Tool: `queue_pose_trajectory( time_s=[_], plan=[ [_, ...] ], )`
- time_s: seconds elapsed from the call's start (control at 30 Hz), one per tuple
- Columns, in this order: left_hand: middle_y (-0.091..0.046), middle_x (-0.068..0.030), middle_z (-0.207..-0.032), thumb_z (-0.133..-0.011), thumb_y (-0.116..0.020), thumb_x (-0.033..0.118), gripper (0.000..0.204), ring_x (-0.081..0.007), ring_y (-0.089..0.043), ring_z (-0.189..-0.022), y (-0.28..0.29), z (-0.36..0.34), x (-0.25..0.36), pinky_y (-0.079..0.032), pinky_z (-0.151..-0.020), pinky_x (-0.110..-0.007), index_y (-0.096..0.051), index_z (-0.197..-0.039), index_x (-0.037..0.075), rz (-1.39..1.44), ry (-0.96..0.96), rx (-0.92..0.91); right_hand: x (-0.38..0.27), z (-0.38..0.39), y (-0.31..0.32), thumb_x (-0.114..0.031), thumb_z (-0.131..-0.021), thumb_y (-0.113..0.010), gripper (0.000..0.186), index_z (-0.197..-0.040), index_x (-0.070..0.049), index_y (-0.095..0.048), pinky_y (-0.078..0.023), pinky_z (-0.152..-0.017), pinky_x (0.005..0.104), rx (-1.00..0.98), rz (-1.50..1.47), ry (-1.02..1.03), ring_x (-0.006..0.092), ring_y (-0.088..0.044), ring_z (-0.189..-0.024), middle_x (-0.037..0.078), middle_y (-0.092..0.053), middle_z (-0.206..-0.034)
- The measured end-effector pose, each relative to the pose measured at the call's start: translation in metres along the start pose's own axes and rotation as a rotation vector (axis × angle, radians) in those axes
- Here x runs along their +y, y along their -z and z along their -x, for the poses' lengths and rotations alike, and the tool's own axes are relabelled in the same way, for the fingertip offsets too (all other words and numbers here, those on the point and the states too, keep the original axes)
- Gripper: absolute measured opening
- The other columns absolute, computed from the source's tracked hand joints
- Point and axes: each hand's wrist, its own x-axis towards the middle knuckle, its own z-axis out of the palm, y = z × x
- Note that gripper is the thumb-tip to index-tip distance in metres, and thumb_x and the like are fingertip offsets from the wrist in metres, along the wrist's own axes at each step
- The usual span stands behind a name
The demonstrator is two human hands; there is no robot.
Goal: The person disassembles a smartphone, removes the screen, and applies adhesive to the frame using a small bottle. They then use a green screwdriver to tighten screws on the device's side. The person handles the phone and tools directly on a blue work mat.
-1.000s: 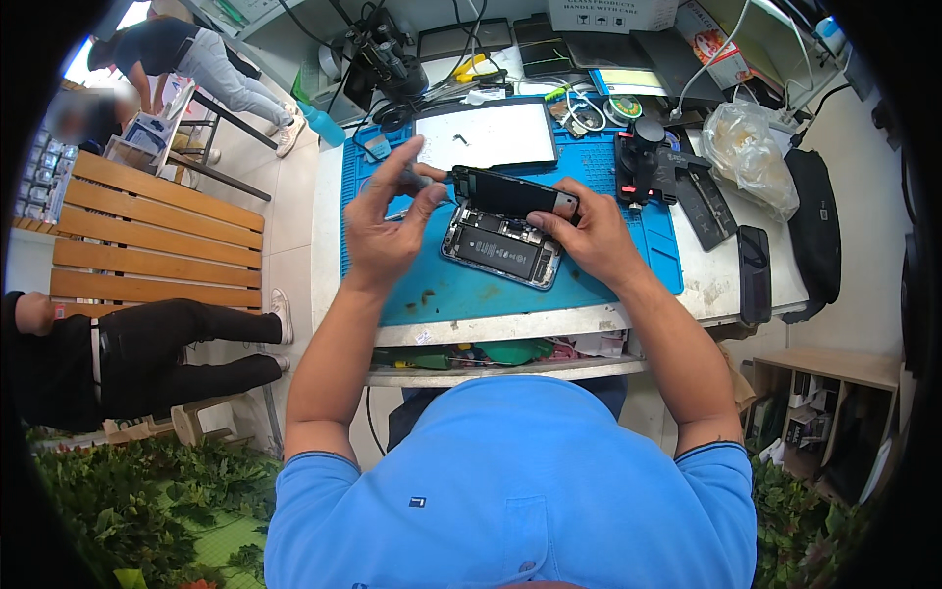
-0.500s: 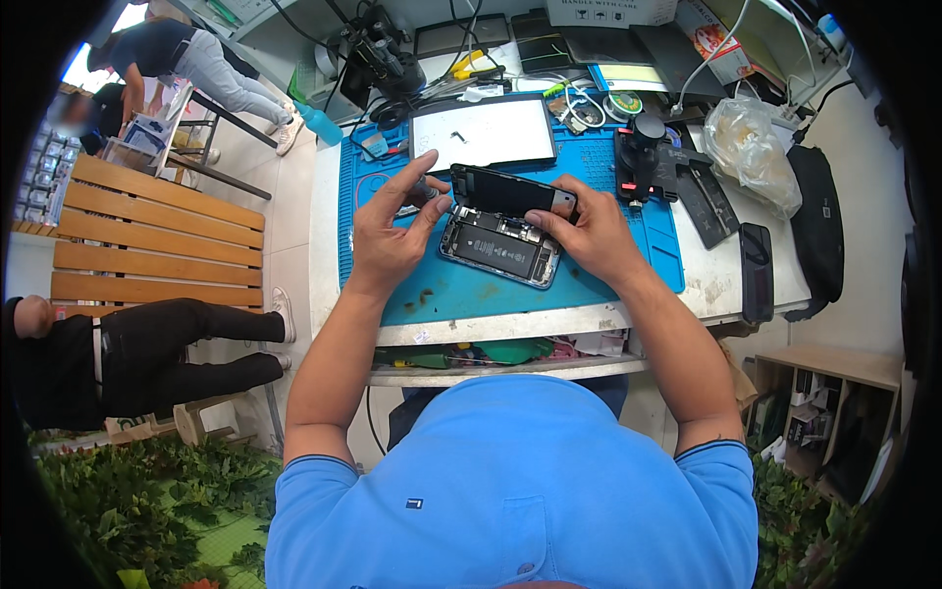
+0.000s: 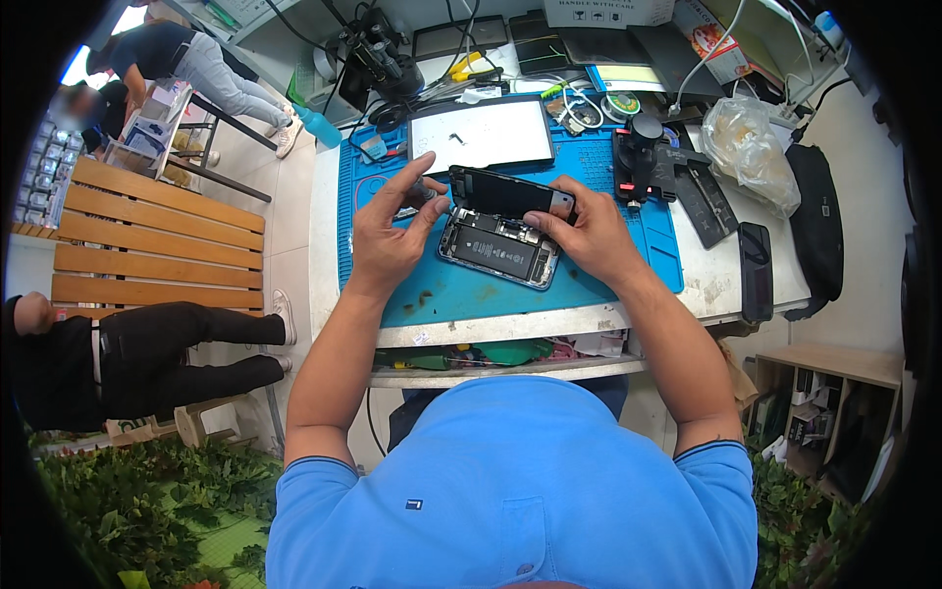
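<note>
On the blue work mat (image 3: 392,299) lies an opened phone body (image 3: 500,253), its battery and boards bare. The phone's dark screen panel (image 3: 510,193) is tilted up along the far edge of the body. My right hand (image 3: 589,231) pinches the panel's right end, thumb in front and fingers behind. My left hand (image 3: 392,221) holds a short grey cylindrical tool (image 3: 422,192) between thumb and fingers, beside the left end of the body and panel. The tool's tip is too small to make out.
Behind the phone lies a white-topped pad (image 3: 476,135) with small dark pieces on it. A black clamp fixture (image 3: 643,162) stands at the mat's right, near a plastic bag (image 3: 751,152). Cables and yellow-handled pliers (image 3: 471,69) lie at the back. People are off to the left.
</note>
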Motion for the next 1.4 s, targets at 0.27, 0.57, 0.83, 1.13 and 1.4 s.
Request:
queue_pose_trajectory(
  time_s=[0.27, 0.57, 0.83, 1.13, 1.4],
  plan=[
    [-0.081, -0.0092, -0.112, -0.096, -0.087, 0.001, 0.059, -0.0126, -0.077, -0.097, -0.001, -0.001, 0.003, -0.065, -0.084, -0.029, -0.068, -0.151, 0.007, -0.103, -0.040, 0.048, -0.001, 0.000, 0.000, -0.030, -0.099, -0.087, 0.030, -0.107, -0.006, -0.073, -0.046, -0.056, 0.0348, -0.001, 0.002, 0.011, 0.0180, -0.071, -0.059, 0.011, -0.079, -0.074],
    [-0.081, -0.0059, -0.104, -0.092, -0.088, 0.003, 0.054, -0.0180, -0.075, -0.099, 0.004, -0.009, 0.013, -0.061, -0.088, -0.031, -0.076, -0.144, 0.012, -0.098, -0.075, -0.034, 0.002, 0.000, 0.000, -0.030, -0.097, -0.088, 0.030, -0.106, -0.005, -0.073, -0.046, -0.056, 0.0345, 0.013, 0.020, 0.025, 0.0173, -0.070, -0.058, 0.011, -0.078, -0.074],
    [-0.080, -0.0067, -0.106, -0.102, -0.080, 0.012, 0.040, -0.0242, -0.070, -0.096, 0.013, -0.013, 0.018, -0.055, -0.092, -0.037, -0.079, -0.141, 0.015, -0.205, -0.074, -0.047, 0.000, 0.000, 0.000, -0.029, -0.097, -0.088, 0.030, -0.106, -0.005, -0.073, -0.046, -0.056, 0.0327, 0.013, -0.002, 0.028, 0.0161, -0.070, -0.058, 0.011, -0.078, -0.074],
    [-0.080, -0.0069, -0.104, -0.100, -0.081, 0.011, 0.041, -0.0232, -0.071, -0.098, 0.018, -0.019, 0.018, -0.056, -0.093, -0.037, -0.080, -0.140, 0.018, -0.291, -0.128, -0.065, 0.003, 0.001, 0.000, -0.028, -0.097, -0.088, 0.028, -0.103, -0.006, -0.073, -0.046, -0.056, 0.0317, 0.014, -0.007, 0.006, 0.0150, -0.069, -0.058, 0.009, -0.078, -0.074],
    [-0.079, -0.0061, -0.103, -0.099, -0.082, 0.011, 0.040, -0.0243, -0.071, -0.096, 0.017, -0.021, 0.017, -0.056, -0.092, -0.037, -0.081, -0.138, 0.019, -0.202, -0.117, -0.071, -0.002, 0.000, 0.001, -0.029, -0.097, -0.088, 0.028, -0.101, -0.006, -0.073, -0.047, -0.056, 0.0319, 0.002, 0.000, 0.021, 0.0160, -0.071, -0.059, 0.008, -0.079, -0.075]
  ],
)
